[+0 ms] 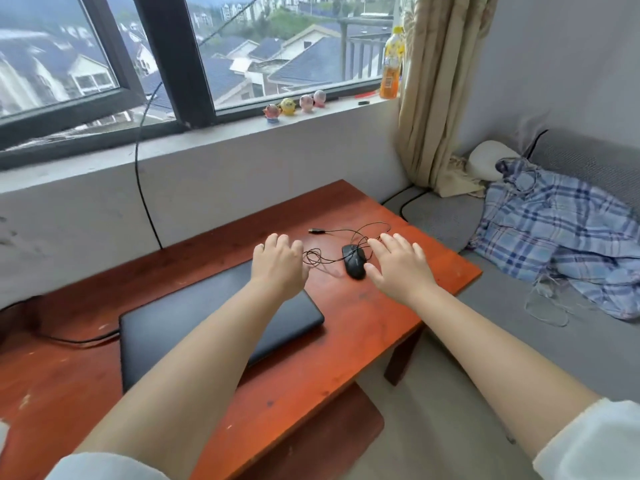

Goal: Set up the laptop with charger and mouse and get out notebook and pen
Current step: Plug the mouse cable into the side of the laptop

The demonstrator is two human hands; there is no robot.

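Hands at the wired mouse, laptop shut

Black mouse sits on the red-brown table, right of the closed laptop; its thin cable loops loose, USB plug lying free further back. Right hand spread flat, fingers wide, just beside the mouse, holding nothing. Left hand curled loosely at the cable loops, grip unclear. Dark charger lead meets the laptop's left edge. Plaid shirt on grey sofa

Soft, even daylight enters through the window beyond the worktop's far edge. Shadows are faint. The wide lens bends lines near the edges; fine detail looks slightly smeared.
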